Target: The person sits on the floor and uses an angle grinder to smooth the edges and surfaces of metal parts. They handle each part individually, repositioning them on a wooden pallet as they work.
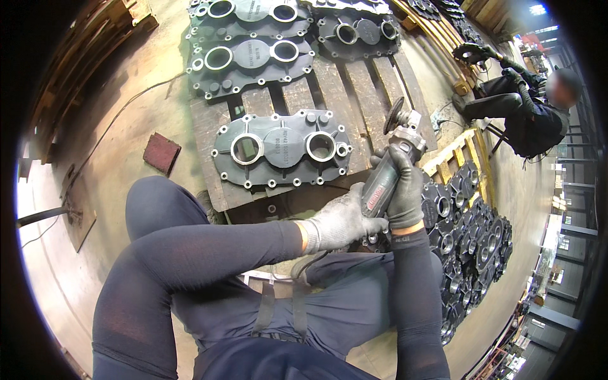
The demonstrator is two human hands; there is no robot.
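- Pallet (221, 197): worn wooden slats with gaps between them, dark stains on top; set in front of the person, near edge by the knees.
- Nearest metal cover (285, 147): grey, flat on the pallet's near end, two round holes with bright rims, small bolt holes around the edge.
- More grey covers (252, 54) lie farther back on the same pallet.
- Grinder (380, 187): gripped in both gloved hands, in the air over the pallet's near right corner; disc (394, 116) up and away from the body, apart from the nearest cover.
- Left hand (337, 220): grey glove, fingers closed on the grinder's rear end.
- Right hand (405, 193): grey glove, wrapped around the grinder body closer to the head.
- Floor (133, 130): pale, smudged, with a cable (136, 96) running across the left and a reddish-brown pad (162, 152) lying beside the pallet.
- Left edge: stacked wooden pallets (85, 66).
- Right: dark covers in a pile (472, 244), yellowish wooden pallet (476, 158) behind it.
- Farther right: seated co-worker (535, 120) in dark clothes; wall with windows (573, 221) beyond, bent by the lens.
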